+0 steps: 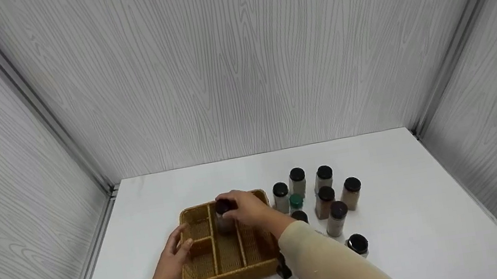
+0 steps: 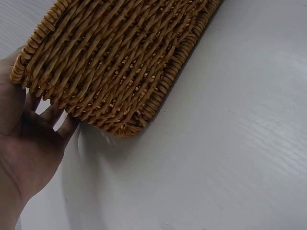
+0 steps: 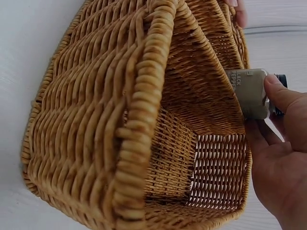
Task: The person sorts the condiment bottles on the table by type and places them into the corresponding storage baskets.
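Note:
My right hand (image 1: 250, 208) holds a spice jar (image 1: 225, 222) by its dark cap and neck, upright at the far end of the wicker basket's (image 1: 232, 278) middle compartment. In the right wrist view the jar (image 3: 253, 93) bears the words black pepper, and its lower end is hidden behind a divider. My left hand (image 1: 171, 263) grips the basket's left side, thumb over the rim and fingers along the outside. In the left wrist view those fingers (image 2: 50, 115) are partly hidden behind the woven wall. Two small compartments lie on the basket's left, one long one on its right.
Several black-capped spice jars (image 1: 327, 202) stand on the white table (image 1: 420, 232) right of the basket, with a green-capped jar (image 1: 296, 202) among them. One black-capped jar (image 1: 358, 244) stands nearer the front. Grey wood-grain panels (image 1: 237, 62) enclose the table's back and sides.

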Action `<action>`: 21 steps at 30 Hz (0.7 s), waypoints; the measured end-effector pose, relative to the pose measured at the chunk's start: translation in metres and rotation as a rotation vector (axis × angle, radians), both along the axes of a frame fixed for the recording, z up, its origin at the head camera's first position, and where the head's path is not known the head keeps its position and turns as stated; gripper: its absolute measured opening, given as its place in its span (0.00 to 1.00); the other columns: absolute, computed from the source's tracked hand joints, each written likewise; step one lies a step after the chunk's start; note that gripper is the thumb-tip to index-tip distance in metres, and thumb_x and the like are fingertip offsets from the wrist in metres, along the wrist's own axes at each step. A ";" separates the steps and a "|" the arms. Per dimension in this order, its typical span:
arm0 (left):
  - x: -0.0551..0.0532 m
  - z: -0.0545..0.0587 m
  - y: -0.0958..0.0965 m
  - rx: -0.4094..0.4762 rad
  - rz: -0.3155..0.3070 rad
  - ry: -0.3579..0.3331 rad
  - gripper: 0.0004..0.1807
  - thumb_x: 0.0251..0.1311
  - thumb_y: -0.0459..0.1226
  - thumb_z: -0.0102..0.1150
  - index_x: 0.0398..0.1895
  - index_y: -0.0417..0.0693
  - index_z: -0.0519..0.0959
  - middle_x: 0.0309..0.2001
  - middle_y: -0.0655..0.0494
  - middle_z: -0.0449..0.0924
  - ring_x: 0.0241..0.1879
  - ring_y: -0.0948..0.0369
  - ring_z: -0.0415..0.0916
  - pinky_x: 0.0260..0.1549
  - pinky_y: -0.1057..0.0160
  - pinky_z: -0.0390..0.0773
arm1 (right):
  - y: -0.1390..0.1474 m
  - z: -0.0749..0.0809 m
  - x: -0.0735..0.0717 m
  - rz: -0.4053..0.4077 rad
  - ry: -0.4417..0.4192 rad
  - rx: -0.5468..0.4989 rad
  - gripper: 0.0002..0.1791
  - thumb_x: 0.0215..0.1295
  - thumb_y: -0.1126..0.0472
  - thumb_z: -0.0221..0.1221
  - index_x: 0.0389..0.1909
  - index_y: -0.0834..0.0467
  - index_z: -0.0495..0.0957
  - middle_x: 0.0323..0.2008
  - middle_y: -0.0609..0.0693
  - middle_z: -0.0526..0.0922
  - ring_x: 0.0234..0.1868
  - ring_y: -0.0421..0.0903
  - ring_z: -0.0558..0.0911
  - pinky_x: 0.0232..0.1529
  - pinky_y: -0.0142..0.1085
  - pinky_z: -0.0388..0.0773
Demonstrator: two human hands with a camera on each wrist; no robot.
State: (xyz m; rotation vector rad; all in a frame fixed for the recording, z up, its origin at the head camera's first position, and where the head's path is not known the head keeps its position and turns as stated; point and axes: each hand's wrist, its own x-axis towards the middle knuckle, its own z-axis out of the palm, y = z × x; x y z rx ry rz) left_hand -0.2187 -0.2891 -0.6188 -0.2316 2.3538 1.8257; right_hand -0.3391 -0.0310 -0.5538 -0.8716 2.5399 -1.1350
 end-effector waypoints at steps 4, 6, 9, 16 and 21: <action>0.002 0.000 0.001 0.004 0.003 -0.007 0.42 0.78 0.63 0.55 0.88 0.71 0.51 0.91 0.42 0.34 0.89 0.35 0.38 0.84 0.30 0.52 | -0.001 -0.004 0.001 -0.038 -0.022 0.013 0.30 0.77 0.59 0.67 0.77 0.50 0.76 0.72 0.55 0.81 0.72 0.55 0.80 0.72 0.51 0.81; 0.002 0.000 0.001 0.001 0.006 -0.006 0.42 0.78 0.63 0.55 0.88 0.70 0.52 0.91 0.41 0.34 0.89 0.35 0.38 0.84 0.30 0.53 | -0.001 -0.005 0.001 -0.047 -0.033 0.026 0.30 0.77 0.59 0.67 0.77 0.49 0.76 0.73 0.56 0.80 0.73 0.56 0.80 0.72 0.51 0.80; 0.001 0.000 0.003 -0.002 0.008 0.001 0.41 0.79 0.61 0.54 0.88 0.68 0.52 0.91 0.40 0.35 0.88 0.34 0.39 0.83 0.29 0.56 | -0.001 -0.007 0.001 -0.054 -0.033 0.049 0.30 0.77 0.58 0.67 0.77 0.49 0.76 0.74 0.55 0.79 0.74 0.56 0.79 0.73 0.51 0.80; -0.002 -0.002 0.006 0.001 0.001 0.008 0.41 0.80 0.60 0.54 0.89 0.65 0.52 0.91 0.40 0.36 0.88 0.34 0.40 0.82 0.29 0.57 | 0.002 -0.009 0.000 -0.069 -0.026 0.046 0.29 0.77 0.58 0.67 0.77 0.50 0.76 0.74 0.55 0.80 0.74 0.56 0.79 0.73 0.51 0.80; -0.004 -0.001 0.007 -0.001 -0.005 0.013 0.41 0.81 0.60 0.54 0.89 0.64 0.51 0.90 0.37 0.35 0.88 0.33 0.39 0.82 0.29 0.58 | 0.004 -0.008 -0.001 -0.058 0.028 0.057 0.28 0.77 0.59 0.67 0.75 0.50 0.78 0.72 0.54 0.82 0.73 0.55 0.81 0.73 0.51 0.80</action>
